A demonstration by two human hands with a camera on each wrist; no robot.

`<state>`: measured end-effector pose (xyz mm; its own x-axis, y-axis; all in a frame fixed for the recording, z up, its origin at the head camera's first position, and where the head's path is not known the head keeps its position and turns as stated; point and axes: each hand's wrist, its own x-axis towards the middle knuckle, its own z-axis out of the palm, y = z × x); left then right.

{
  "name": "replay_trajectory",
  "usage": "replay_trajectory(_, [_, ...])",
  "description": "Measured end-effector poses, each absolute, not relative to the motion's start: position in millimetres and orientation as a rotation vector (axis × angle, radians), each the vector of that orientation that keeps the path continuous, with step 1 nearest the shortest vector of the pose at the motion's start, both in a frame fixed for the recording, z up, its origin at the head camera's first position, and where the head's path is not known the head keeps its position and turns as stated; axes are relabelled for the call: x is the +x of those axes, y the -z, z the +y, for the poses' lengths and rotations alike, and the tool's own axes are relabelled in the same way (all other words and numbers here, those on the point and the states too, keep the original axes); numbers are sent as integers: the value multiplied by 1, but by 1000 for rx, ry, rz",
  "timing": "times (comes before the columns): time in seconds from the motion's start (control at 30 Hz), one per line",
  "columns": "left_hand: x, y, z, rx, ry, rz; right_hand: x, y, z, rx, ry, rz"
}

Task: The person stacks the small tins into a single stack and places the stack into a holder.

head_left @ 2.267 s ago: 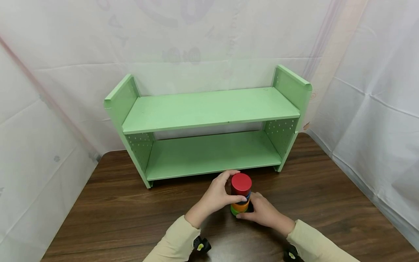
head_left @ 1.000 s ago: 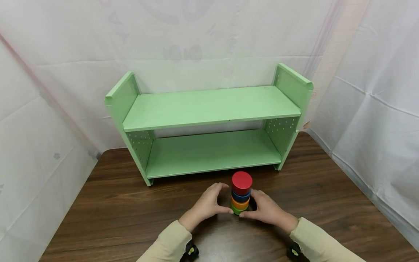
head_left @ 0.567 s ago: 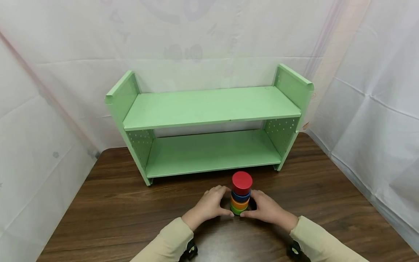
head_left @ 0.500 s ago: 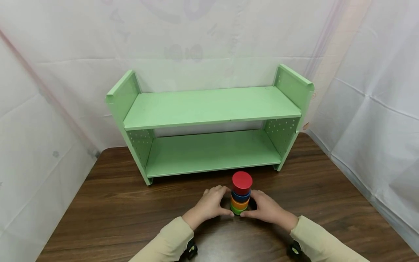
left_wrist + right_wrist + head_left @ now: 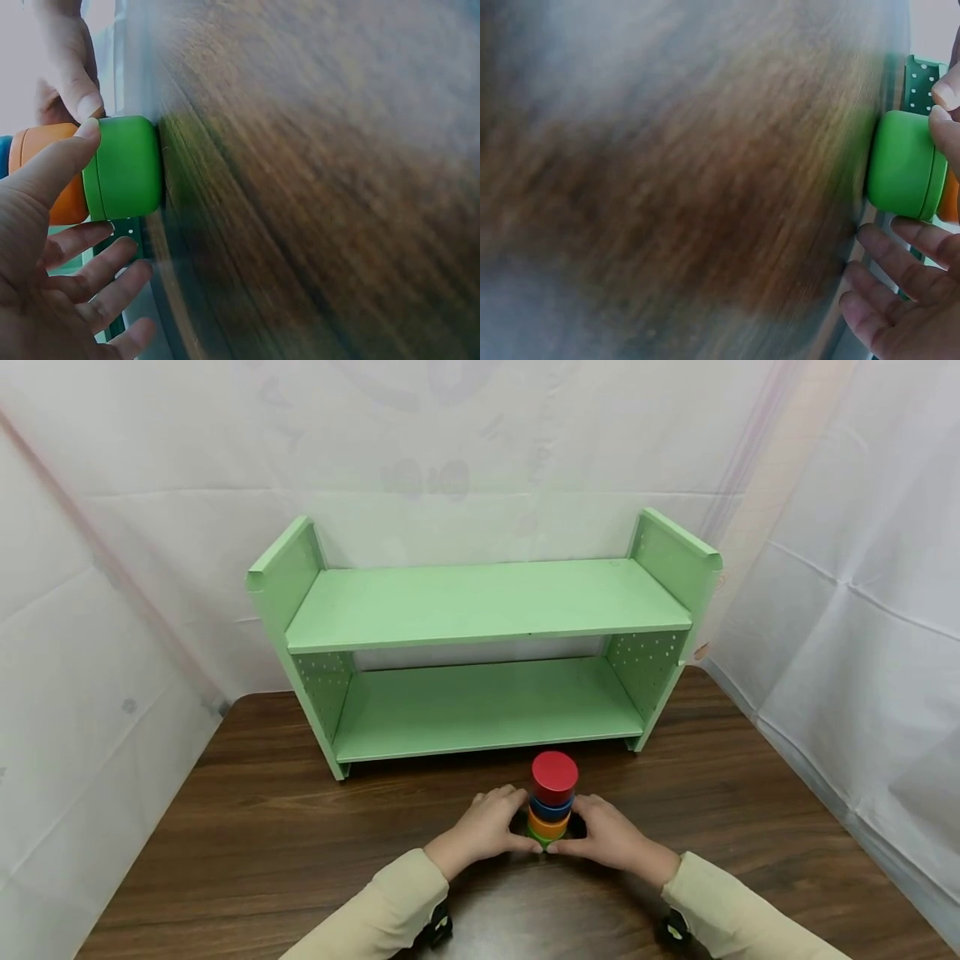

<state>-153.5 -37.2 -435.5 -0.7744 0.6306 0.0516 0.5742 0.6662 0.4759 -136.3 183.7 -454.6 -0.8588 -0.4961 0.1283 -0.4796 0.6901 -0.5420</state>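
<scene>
A stack of small round containers stands upright in front of the shelf: a red one (image 5: 554, 777) on top, then a blue one (image 5: 551, 810), an orange one (image 5: 547, 826) and a green one (image 5: 539, 839) at the bottom. My left hand (image 5: 482, 828) holds the lower stack from the left, its thumb at the seam of the green container (image 5: 127, 166) in the left wrist view. From the right, my right hand (image 5: 613, 837) grips the same part, thumb on the green container (image 5: 907, 165). Both thumb tips nearly meet in front. The other fingers spread out behind it.
A light green two-tier shelf (image 5: 487, 606) stands behind the stack on the dark wooden table (image 5: 300, 860). White sheeting (image 5: 480, 460) hangs behind the table and along both sides. Black straps sit at both wrists.
My left hand has let go of the red container at the top, come down beside the stack and closed in on its lower part. My right hand has stayed at the base.
</scene>
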Motion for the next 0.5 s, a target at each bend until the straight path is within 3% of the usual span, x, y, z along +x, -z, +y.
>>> replay_trajectory(0.5, [-157,436,-35,1004,-757,2750,-136,460,183,-813,905,2907])
